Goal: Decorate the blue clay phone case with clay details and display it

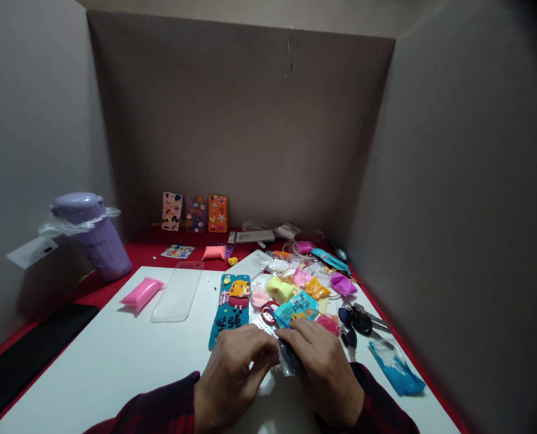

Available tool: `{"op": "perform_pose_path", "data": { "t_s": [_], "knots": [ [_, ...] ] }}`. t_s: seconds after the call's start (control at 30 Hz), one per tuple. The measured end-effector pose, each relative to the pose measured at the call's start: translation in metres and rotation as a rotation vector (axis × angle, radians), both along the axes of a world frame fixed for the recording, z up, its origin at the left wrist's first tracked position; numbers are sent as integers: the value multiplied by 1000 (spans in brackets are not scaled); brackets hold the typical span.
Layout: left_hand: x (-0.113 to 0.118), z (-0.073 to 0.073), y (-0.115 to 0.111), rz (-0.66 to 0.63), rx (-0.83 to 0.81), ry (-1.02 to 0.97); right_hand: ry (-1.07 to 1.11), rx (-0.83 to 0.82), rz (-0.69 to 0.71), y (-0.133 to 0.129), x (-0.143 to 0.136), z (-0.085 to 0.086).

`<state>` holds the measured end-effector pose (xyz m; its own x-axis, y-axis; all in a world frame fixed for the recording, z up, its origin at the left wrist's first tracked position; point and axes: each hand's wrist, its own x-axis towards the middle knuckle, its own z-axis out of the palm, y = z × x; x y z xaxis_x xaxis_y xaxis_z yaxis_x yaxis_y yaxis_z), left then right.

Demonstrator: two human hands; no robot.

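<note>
My left hand [236,364] is closed in a pinch at the left edge of a small clear plastic packet [290,360] with something black inside. My right hand [325,364] grips the same packet from the right, its fingers over the top. Just beyond my hands lies a teal phone case [229,307] decorated with a yellow and orange character and black shapes. Red-and-blue handles [269,313], apparently of scissors, lie near my right fingertips. A blue printed packet [298,308] rests behind my right hand, and a pinkish-red packet [328,324] lies beside it.
A clear phone case [178,295] and a pink packet [142,293] lie left. Several coloured clay packets [281,288] are heaped at the right. A blue bag [397,369] and keys [363,319] lie far right. A purple wrapped bottle [94,235] stands left; decorated cases [196,214] lean at the back.
</note>
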<state>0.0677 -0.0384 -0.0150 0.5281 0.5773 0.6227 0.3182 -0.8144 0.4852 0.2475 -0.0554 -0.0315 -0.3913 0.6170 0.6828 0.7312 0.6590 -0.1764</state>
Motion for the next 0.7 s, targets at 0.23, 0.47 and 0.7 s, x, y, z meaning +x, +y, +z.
{"op": "perform_pose_path", "data": {
  "t_s": [0.23, 0.47, 0.7],
  "knots": [
    [-2, -1, -1, -69, -8, 9, -27, -9, -11, -1, 1, 4],
    [1, 3, -5, 16, -125, -32, -2, -11, 4, -2, -1, 5],
    [0, 3, -1, -28, -176, -78, -18, 1, -22, -1, 0, 4]
  ]
}}
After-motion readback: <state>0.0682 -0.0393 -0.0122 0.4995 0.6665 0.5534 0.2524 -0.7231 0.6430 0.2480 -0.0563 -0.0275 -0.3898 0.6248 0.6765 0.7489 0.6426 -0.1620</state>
